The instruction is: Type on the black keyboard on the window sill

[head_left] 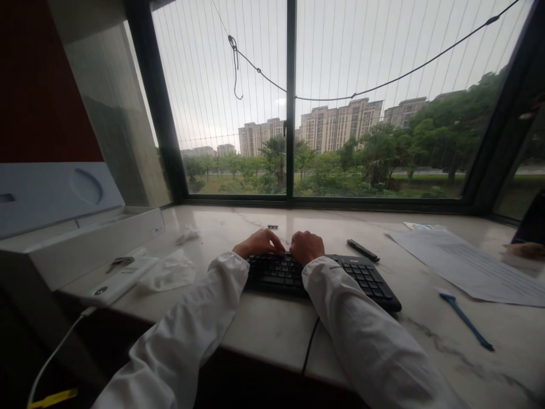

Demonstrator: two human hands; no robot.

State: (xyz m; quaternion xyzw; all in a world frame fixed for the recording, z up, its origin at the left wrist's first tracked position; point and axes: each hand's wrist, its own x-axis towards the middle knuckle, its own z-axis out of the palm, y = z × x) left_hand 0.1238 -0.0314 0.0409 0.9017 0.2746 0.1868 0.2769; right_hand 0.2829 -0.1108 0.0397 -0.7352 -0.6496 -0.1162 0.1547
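Here, the left hand (260,243) curls and the right hand (307,247) bunches at a black computer keyboard (281,276) near the front edge of the marble counter (264,329); whether either grips anything cannot be told.

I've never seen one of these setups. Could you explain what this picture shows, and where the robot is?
There is no robot here: these are a person's own bare left hand and right hand, in white sleeves. A single head-worn camera took the picture, looking forward and down.

Both hands are at the far side of a black keyboard, which lies on a marble-patterned surface before a window. Whether either hand holds something small, I can't tell.

To the right lie a printed sheet and a slim blue tool; to the left, crumpled clear plastic and an open white box.
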